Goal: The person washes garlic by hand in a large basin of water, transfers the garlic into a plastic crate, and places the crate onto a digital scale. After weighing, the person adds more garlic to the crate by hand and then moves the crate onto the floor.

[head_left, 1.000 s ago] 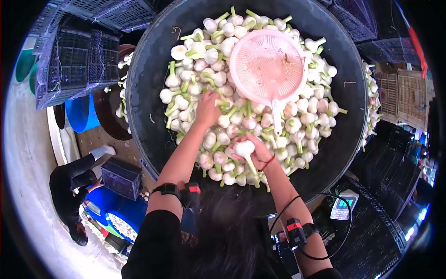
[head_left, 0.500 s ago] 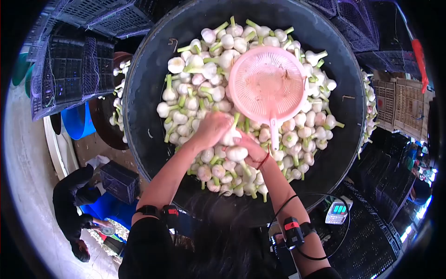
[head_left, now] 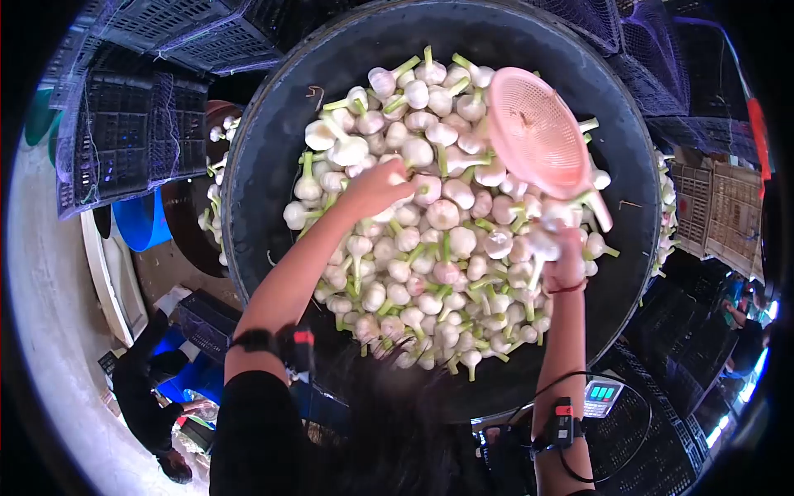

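Many white garlic bulbs [head_left: 442, 215] with trimmed green stems fill a large black round tub [head_left: 273, 165]. My left hand [head_left: 376, 192] is over the left-middle of the heap, fingers curled down around a garlic bulb that they partly hide. At the heap's right side, my right hand [head_left: 566, 258] is blurred by motion, with smeared garlic bulbs [head_left: 542, 245] at its fingers that seem to be held. Just beyond it, a pink plastic strainer [head_left: 538, 128] lies tilted on the garlic, its handle [head_left: 600, 212] pointing toward the right hand.
Black crates with purple netting [head_left: 124, 132] stand at the left and top. A blue tub [head_left: 142, 219] is on the left floor. A person in dark clothes [head_left: 153, 393] works at lower left. A scale with a lit display [head_left: 602, 395] is at lower right, near woven baskets [head_left: 732, 215].
My hands have moved apart from the middle of the heap, the left upward and the right to the right. The strainer has shifted right and tilted, uncovering more garlic.
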`<state>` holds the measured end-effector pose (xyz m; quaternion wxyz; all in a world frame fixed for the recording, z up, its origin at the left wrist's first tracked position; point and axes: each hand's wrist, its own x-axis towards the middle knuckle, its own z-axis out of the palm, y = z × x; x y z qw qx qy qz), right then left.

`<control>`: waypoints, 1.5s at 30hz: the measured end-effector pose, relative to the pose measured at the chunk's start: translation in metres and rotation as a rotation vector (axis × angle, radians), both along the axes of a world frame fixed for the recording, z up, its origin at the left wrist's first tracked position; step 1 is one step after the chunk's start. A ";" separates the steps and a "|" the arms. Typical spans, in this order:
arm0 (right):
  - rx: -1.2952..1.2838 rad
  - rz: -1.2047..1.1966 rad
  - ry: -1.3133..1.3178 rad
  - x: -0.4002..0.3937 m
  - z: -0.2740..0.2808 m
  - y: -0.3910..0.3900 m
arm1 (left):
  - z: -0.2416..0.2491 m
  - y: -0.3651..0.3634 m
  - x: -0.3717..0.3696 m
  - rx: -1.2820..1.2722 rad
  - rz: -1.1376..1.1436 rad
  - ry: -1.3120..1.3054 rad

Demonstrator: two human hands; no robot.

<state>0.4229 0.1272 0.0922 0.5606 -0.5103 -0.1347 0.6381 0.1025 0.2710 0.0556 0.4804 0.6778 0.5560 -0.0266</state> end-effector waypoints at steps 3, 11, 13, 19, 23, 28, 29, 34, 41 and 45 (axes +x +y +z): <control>-0.120 -0.228 0.109 0.010 0.012 -0.008 | 0.023 -0.013 -0.045 -0.449 0.734 -0.655; -0.282 -0.116 0.637 -0.035 -0.002 -0.096 | -0.086 0.087 -0.137 -0.082 0.359 -0.262; -0.206 -0.147 0.826 -0.050 0.003 -0.102 | -0.046 0.086 -0.093 -0.195 0.432 0.016; -0.245 -0.159 0.947 -0.070 0.017 -0.151 | -0.046 0.034 -0.114 0.422 0.077 0.109; -0.287 -0.166 1.031 -0.075 0.052 -0.205 | 0.033 -0.063 -0.078 0.398 0.290 -0.116; -0.243 -0.202 0.980 -0.077 0.092 -0.267 | 0.132 -0.227 0.001 -0.758 0.426 -0.491; -0.250 -0.216 0.985 -0.078 0.097 -0.284 | 0.149 -0.259 0.030 -0.932 0.390 -0.490; -0.091 -0.286 0.873 -0.044 0.129 -0.406 | 0.184 -0.392 0.146 -1.237 0.218 -0.496; -0.115 -0.689 0.828 0.007 0.104 -0.572 | 0.133 -0.542 0.256 -1.227 -0.062 -0.333; -0.492 -0.861 0.608 0.031 0.038 -0.632 | 0.084 -0.582 0.276 -0.534 -0.140 -0.137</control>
